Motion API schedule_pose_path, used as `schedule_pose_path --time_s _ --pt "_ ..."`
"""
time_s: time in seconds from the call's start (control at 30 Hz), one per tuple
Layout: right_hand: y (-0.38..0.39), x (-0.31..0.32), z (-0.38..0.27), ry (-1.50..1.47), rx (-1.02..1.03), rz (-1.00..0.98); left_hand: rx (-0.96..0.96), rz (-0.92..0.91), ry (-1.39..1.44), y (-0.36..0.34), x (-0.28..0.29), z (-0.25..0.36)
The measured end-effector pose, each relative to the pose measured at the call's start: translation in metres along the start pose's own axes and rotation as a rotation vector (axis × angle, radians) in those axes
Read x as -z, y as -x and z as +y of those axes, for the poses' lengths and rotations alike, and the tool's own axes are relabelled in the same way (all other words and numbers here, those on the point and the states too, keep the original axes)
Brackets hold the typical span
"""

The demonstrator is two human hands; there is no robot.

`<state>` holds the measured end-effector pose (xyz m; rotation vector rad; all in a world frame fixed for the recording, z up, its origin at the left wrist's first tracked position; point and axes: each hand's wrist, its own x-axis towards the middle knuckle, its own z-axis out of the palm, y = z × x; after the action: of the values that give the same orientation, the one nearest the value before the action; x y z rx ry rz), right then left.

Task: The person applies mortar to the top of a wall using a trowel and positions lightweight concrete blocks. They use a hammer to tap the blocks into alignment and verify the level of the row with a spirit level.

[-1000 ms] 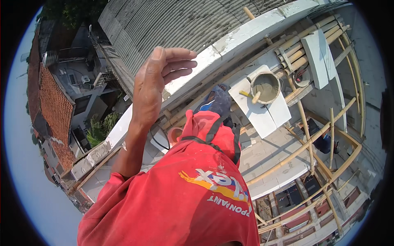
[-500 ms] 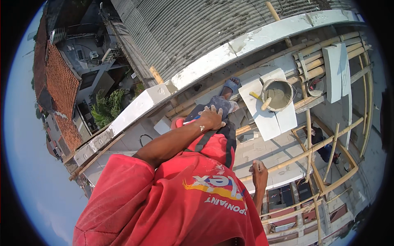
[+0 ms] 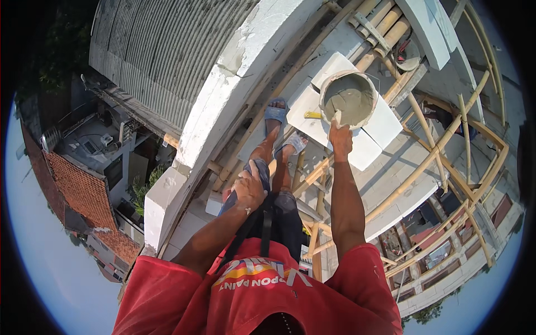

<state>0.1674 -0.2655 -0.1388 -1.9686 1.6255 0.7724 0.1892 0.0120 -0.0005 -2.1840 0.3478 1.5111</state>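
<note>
My right hand [image 3: 340, 139] is closed round the handle of a trowel [image 3: 337, 116], whose far end sits in wet grey mortar inside a round bucket [image 3: 322, 99]. The bucket stands on white lightweight blocks [image 3: 369, 153]. Beside it on the left lies a yellow-handled tool [image 3: 312, 115]; its other end is hidden. My left hand [image 3: 249, 185] rests on my dark trouser leg with its fingers spread and bent over it, holding nothing.
A white block wall [image 3: 209, 106] runs along my left, with a corrugated roof [image 3: 162, 56] beyond it. Bamboo poles [image 3: 410, 181] form scaffolding on the right, above a drop. A round pan [image 3: 409, 56] lies behind the bucket. Part of another person [image 3: 446, 120] shows below the poles.
My right hand has reached forward from beside the block platform and taken hold of the trowel handle. My view has swung round, and my left hand stays on my leg.
</note>
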Motion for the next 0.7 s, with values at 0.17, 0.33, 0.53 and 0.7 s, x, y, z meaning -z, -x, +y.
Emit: schedule_pose_path --time_s 0.17,0.33,0.53,0.7 --pt "-0.085 -0.003 0.013 0.007 0.029 -0.084 -0.023 0.145 0.004 -0.006 -0.011 0.017" --pt "-0.069 0.006 0.033 -0.798 -0.124 -0.472 0.036 0.161 0.013 -0.006 -0.039 0.009" --pt "-0.031 0.068 0.043 0.277 0.270 -0.069 0.072 0.152 -0.002 0.002 -0.046 0.018" --pt "-0.066 0.028 0.032 0.280 0.279 0.083 0.046 0.124 -0.010 0.002 -0.058 0.026"
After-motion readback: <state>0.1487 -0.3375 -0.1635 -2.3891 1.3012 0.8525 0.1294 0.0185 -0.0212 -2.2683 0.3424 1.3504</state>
